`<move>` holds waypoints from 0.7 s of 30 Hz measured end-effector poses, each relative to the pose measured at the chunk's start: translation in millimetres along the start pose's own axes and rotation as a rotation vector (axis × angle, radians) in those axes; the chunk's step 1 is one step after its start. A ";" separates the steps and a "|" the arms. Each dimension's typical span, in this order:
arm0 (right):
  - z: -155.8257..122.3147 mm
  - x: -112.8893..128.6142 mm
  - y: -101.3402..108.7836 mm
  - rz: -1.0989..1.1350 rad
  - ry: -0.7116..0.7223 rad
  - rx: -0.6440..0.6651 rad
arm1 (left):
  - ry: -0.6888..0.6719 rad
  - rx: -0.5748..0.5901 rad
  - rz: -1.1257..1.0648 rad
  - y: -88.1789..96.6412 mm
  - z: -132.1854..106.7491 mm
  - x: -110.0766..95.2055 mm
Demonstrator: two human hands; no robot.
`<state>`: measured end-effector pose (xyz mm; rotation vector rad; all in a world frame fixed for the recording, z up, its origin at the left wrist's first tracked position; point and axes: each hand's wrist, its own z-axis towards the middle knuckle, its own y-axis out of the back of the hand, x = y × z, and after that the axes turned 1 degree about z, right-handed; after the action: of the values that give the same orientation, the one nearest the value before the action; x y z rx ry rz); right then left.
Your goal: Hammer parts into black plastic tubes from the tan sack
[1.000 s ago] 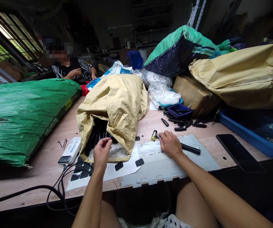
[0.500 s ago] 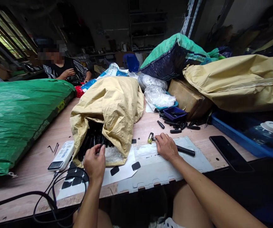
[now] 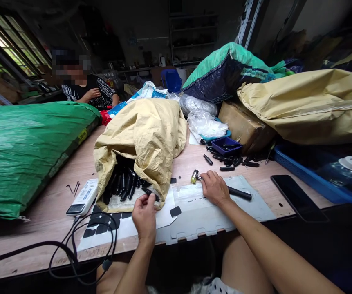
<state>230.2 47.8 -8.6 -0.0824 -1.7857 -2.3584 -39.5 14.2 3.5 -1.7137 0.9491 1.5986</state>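
My left hand (image 3: 144, 215) pinches a small black handle (image 3: 150, 192) just in front of the open mouth of a tan sack (image 3: 146, 139). Inside the sack lie several more black handles (image 3: 123, 181). My right hand (image 3: 214, 188) rests closed over a small hammer (image 3: 218, 185) with a black grip and a metal head, lying on a pale plastic sheet (image 3: 212, 212). A white sheet with black pads (image 3: 111, 224) lies under my left hand.
A big green sack (image 3: 25, 147) fills the left. A white device (image 3: 82, 197) with black cable (image 3: 71, 253) lies beside it. Loose black handles (image 3: 227, 161), purple tray (image 3: 225, 145), cardboard box (image 3: 243, 122), phone (image 3: 298, 198) and blue crate (image 3: 317, 179) are right. Another person (image 3: 84, 87) sits far left.
My left hand came out of the sack's mouth and moved right toward me, now pinching a black handle. My right hand stayed on the hammer.
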 end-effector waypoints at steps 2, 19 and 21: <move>-0.1 0.0 0.0 0.001 -0.001 0.001 | 0.002 -0.091 -0.070 10.5 -10.7 -4.7; -0.1 -2.5 -1.1 0.024 -0.001 0.006 | -0.592 0.808 0.532 -62.3 -3.5 7.1; 1.5 -5.6 1.2 0.051 0.011 0.026 | -0.554 0.800 0.487 -59.8 -1.5 8.8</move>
<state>235.7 49.6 -7.9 -0.1096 -1.7866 -2.2956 11.0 45.7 -7.6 -0.4834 1.4922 1.5260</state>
